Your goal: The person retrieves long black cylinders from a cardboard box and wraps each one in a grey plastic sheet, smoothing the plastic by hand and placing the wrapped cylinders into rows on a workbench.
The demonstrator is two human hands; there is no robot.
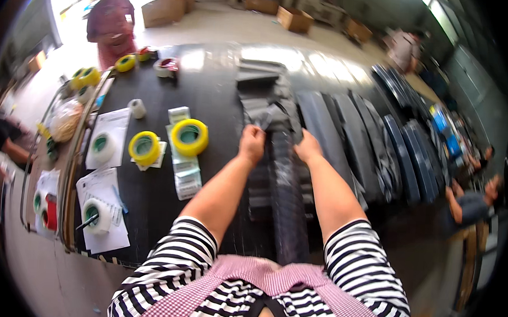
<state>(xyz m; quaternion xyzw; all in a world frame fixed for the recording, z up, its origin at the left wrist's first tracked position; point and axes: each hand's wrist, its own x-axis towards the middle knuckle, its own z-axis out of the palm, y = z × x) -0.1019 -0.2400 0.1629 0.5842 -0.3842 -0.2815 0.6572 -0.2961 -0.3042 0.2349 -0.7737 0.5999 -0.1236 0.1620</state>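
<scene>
A long dark bundle with a shiny, plastic-like surface [287,206] lies lengthwise before me, its near end close to my body. Its far end meets a rumpled grey fabric cover [264,78], and whether it goes inside cannot be made out. My left hand [252,144] is closed on the cover's edge at the bundle's left side. On the other side, my right hand [308,147] is closed with its fingers curled at the same cover, the fingertips partly hidden. More flattened grey fabric [259,187] shows under the bundle.
Grey and dark long bundles [352,141] line the black table's right side. Yellow tape rolls [189,137], a label strip [185,175], papers [109,131] and white rolls [97,214] lie left. A person [110,25] stands beyond the far left corner; another [473,198] is at the right.
</scene>
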